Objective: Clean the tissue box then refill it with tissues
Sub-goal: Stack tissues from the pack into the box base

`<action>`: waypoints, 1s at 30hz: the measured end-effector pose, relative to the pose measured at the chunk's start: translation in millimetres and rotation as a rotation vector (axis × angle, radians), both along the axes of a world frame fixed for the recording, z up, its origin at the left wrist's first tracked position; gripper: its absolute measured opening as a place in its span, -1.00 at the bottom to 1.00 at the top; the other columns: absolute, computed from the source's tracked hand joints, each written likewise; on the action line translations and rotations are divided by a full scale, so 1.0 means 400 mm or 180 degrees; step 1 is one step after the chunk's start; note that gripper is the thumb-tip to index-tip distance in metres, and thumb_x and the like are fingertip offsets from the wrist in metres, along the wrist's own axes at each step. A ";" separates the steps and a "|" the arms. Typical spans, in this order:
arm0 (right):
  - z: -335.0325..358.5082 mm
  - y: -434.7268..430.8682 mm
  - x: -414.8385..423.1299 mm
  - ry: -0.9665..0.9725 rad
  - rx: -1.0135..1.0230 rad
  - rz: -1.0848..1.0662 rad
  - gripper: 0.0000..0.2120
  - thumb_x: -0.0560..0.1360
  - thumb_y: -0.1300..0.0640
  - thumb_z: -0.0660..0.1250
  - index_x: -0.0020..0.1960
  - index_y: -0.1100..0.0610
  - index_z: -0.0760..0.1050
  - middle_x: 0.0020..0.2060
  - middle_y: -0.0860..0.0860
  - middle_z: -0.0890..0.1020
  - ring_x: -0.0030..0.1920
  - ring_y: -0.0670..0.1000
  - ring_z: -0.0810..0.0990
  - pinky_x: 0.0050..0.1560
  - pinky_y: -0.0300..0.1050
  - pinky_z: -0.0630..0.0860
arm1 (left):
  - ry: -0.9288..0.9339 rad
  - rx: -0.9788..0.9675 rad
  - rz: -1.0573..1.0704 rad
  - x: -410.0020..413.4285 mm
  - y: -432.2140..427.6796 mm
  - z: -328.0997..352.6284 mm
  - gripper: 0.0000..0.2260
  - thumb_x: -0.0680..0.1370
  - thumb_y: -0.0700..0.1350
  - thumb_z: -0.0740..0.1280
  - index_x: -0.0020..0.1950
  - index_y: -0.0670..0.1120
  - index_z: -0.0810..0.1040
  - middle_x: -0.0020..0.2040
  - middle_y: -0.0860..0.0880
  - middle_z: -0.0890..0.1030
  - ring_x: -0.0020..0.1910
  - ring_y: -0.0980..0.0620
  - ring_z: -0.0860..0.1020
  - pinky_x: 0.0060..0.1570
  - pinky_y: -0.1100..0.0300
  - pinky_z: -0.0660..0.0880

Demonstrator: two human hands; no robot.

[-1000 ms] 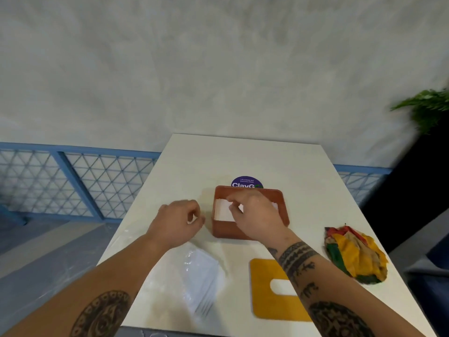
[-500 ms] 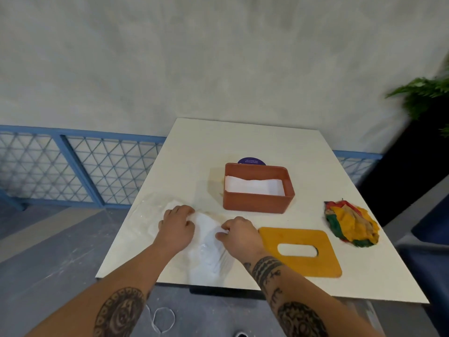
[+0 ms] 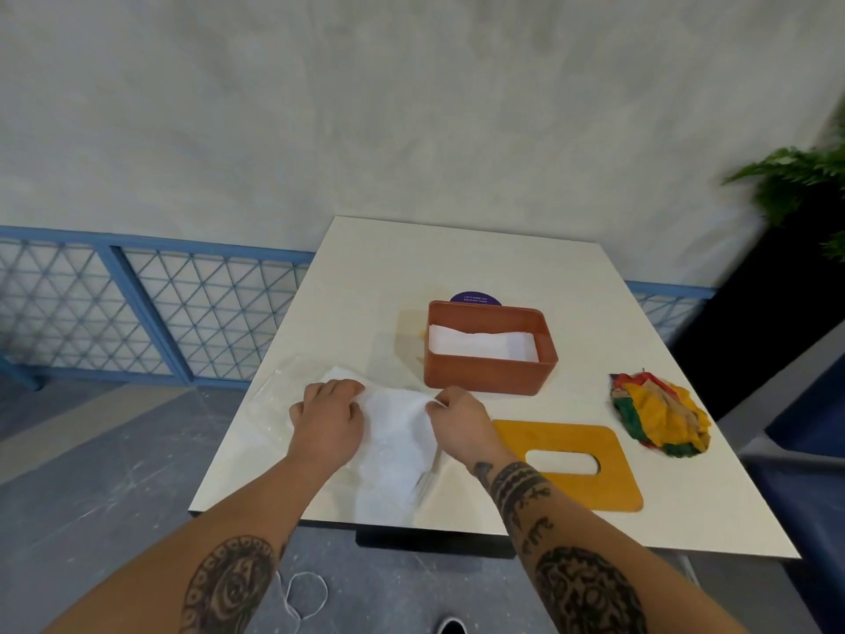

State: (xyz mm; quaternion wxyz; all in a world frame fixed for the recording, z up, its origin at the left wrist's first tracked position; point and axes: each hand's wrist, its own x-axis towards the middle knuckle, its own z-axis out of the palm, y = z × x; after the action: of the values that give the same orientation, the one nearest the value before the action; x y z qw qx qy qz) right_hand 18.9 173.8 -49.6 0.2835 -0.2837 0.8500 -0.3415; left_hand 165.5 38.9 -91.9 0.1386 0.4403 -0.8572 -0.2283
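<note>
An orange-brown tissue box [image 3: 489, 375] stands open on the white table [image 3: 411, 267], with white tissues [image 3: 480, 343] lying inside. Its yellow lid [image 3: 590, 487] with an oval slot lies flat in front of it, to the right. Nearer the table's front edge lies a clear plastic pack of white tissues [image 3: 395, 441]. My left hand [image 3: 327, 421] grips the pack's left side with curled fingers. My right hand [image 3: 459, 425] pinches the pack's upper right corner. The pack's far end is partly hidden by my hands.
A crumpled red, yellow and green cloth [image 3: 658, 416] lies at the table's right side. A round purple sticker [image 3: 475, 298] shows behind the box. A blue mesh railing [image 3: 151, 308] runs at the left, and a dark planter with a plant [image 3: 786, 249] stands at the right.
Both hands left the tissue box and came down to the tissue pack at the table's front, taking hold of it. The camera view pulled back from the table.
</note>
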 end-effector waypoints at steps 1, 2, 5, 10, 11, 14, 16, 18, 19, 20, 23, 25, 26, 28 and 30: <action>0.004 0.004 -0.010 -0.0190 -0.0100 -0.0159 -0.82 0.61 0.08 0.22 0.14 0.13 0.50 0.03 0.07 0.61 0.00 0.10 0.59 -0.05 -0.02 0.56 | -0.0037 0.0001 -0.0006 0.001 -0.001 0.001 -0.65 0.64 -0.16 0.16 0.39 0.06 0.50 0.36 0.11 0.52 0.42 0.00 0.30 0.25 0.09 0.19; 0.008 0.007 -0.018 -0.0455 -0.0235 -0.0352 -0.84 0.60 0.09 0.23 0.11 0.12 0.51 0.03 0.09 0.62 0.00 0.12 0.60 -0.04 0.02 0.62 | -0.0078 -0.0007 -0.0019 0.002 -0.001 0.004 -0.65 0.64 -0.15 0.16 0.39 0.07 0.49 0.37 0.11 0.51 0.42 0.01 0.30 0.26 0.08 0.20; 0.032 0.019 -0.035 -0.1175 -0.0587 -0.0877 -0.88 0.60 0.14 0.26 0.07 0.13 0.54 0.02 0.13 0.64 -0.01 0.14 0.63 -0.13 0.02 0.65 | -0.0012 -0.0067 -0.0128 0.005 0.004 0.018 -0.65 0.63 -0.08 0.22 0.43 0.07 0.44 0.42 0.12 0.46 0.44 0.01 0.29 0.32 0.04 0.20; 0.082 0.020 -0.037 -0.1858 -0.0949 -0.1113 -0.91 0.59 0.25 0.26 0.06 0.14 0.50 -0.02 0.13 0.63 -0.09 0.12 0.63 -0.35 -0.13 0.58 | 0.0420 0.0244 -0.1614 0.010 0.029 0.078 -0.27 0.40 0.39 0.36 0.53 0.23 0.29 0.53 0.29 0.22 0.49 0.24 0.10 0.47 0.09 0.04; 0.089 0.019 -0.035 -0.1880 -0.0956 -0.1083 -0.90 0.59 0.28 0.25 0.05 0.14 0.49 -0.06 0.14 0.62 -0.14 0.12 0.63 -0.37 -0.15 0.57 | 0.0243 0.0170 -0.1878 0.003 0.037 0.087 -0.18 0.35 0.41 0.39 0.56 0.22 0.24 0.53 0.30 0.18 0.49 0.27 0.06 0.49 0.11 0.01; 0.109 0.012 -0.036 -0.2031 -0.1047 -0.1002 -0.87 0.57 0.32 0.25 0.07 0.17 0.49 -0.12 0.16 0.63 -0.26 0.09 0.64 -0.37 -0.15 0.57 | -0.0059 -0.0115 -0.2063 -0.028 0.059 0.096 -0.21 0.43 0.30 0.45 0.58 0.14 0.22 0.50 0.25 0.24 0.50 0.20 0.12 0.51 0.12 0.06; 0.126 0.008 -0.041 -0.2190 -0.1213 -0.0915 -0.86 0.61 0.25 0.26 0.16 0.22 0.49 -0.12 0.19 0.65 -0.32 0.08 0.65 -0.38 -0.14 0.56 | 0.0362 -0.0102 -0.1749 -0.041 0.062 0.089 -0.53 0.59 0.14 0.35 0.48 0.11 0.37 0.40 0.12 0.47 0.39 0.05 0.39 0.43 0.04 0.31; 0.140 0.009 -0.050 -0.2262 -0.1486 -0.0812 -0.77 0.65 0.11 0.26 0.22 0.23 0.47 -0.16 0.18 0.67 -0.33 0.08 0.64 -0.39 -0.14 0.53 | 0.0985 0.0249 -0.1250 -0.047 0.061 0.101 -0.78 0.67 -0.01 0.26 0.31 0.07 0.50 0.07 0.05 0.64 0.05 0.02 0.58 0.11 0.04 0.51; 0.145 0.013 -0.054 -0.2218 -0.1607 -0.0806 -0.75 0.66 0.05 0.25 0.22 0.20 0.48 -0.18 0.15 0.68 -0.33 0.07 0.63 -0.39 -0.14 0.51 | 0.1261 0.0501 -0.0989 -0.049 0.057 0.113 -0.82 0.68 -0.05 0.25 0.26 0.05 0.53 -0.02 0.05 0.65 -0.04 0.03 0.60 0.04 0.05 0.54; 0.147 0.017 -0.058 -0.2119 -0.1662 -0.0852 -0.74 0.66 0.00 0.24 0.20 0.17 0.50 -0.19 0.12 0.68 -0.32 0.07 0.62 -0.38 -0.14 0.50 | 0.1538 0.0777 -0.0724 -0.053 0.053 0.130 -0.84 0.69 -0.06 0.25 0.24 0.04 0.55 -0.02 0.06 0.67 -0.03 0.04 0.63 0.05 0.07 0.56; 0.123 0.030 -0.053 -0.1430 -0.1254 -0.0900 -0.80 0.62 0.01 0.28 0.09 0.13 0.55 -0.15 0.09 0.68 -0.27 0.04 0.61 -0.32 -0.11 0.52 | 0.2351 0.1692 0.0036 -0.059 0.031 0.179 -0.88 0.68 -0.06 0.27 0.13 0.11 0.59 0.07 0.10 0.69 0.09 0.05 0.65 0.15 0.06 0.57; 0.082 0.035 -0.042 -0.0748 -0.0705 -0.0574 -0.87 0.57 0.07 0.33 0.01 0.11 0.60 -0.11 0.05 0.69 -0.20 0.02 0.61 -0.22 -0.11 0.54 | 0.2730 0.2083 0.0354 -0.057 0.017 0.197 -0.87 0.68 -0.08 0.28 0.09 0.12 0.60 0.07 0.11 0.69 0.10 0.03 0.65 0.10 0.08 0.57; 0.060 0.036 -0.034 -0.0400 -0.0424 -0.0309 -0.88 0.54 0.07 0.36 0.00 0.08 0.62 -0.10 0.00 0.69 -0.14 0.01 0.61 -0.15 -0.11 0.56 | 0.2822 0.2171 0.0444 -0.052 0.012 0.200 -0.87 0.68 -0.08 0.28 0.09 0.11 0.60 0.08 0.10 0.69 0.11 0.03 0.65 0.07 0.10 0.56; 0.022 0.035 -0.013 0.0159 0.0126 0.0215 -0.79 0.52 -0.02 0.39 0.10 0.05 0.65 0.01 -0.07 0.68 0.01 -0.01 0.63 0.03 -0.13 0.57 | 0.2913 0.2296 0.0569 -0.043 0.005 0.199 -0.88 0.69 -0.08 0.28 0.10 0.09 0.61 0.09 0.08 0.70 0.11 0.00 0.65 0.03 0.10 0.56; -0.010 0.029 0.006 0.0528 0.0520 0.0481 -0.62 0.53 -0.10 0.38 0.28 0.04 0.59 0.18 -0.04 0.62 0.18 0.00 0.59 0.21 -0.12 0.52 | 0.2995 0.2408 0.0686 -0.036 -0.002 0.191 -0.88 0.68 -0.07 0.29 0.09 0.08 0.63 0.08 0.05 0.72 0.12 -0.03 0.66 0.11 0.01 0.59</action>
State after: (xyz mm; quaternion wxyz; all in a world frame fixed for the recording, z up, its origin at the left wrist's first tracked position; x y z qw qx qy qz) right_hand 21.2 185.6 -53.7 0.2593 -0.3502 0.8717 -0.2242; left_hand 151.2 38.0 -15.6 0.3587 0.3951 -0.5143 -0.6714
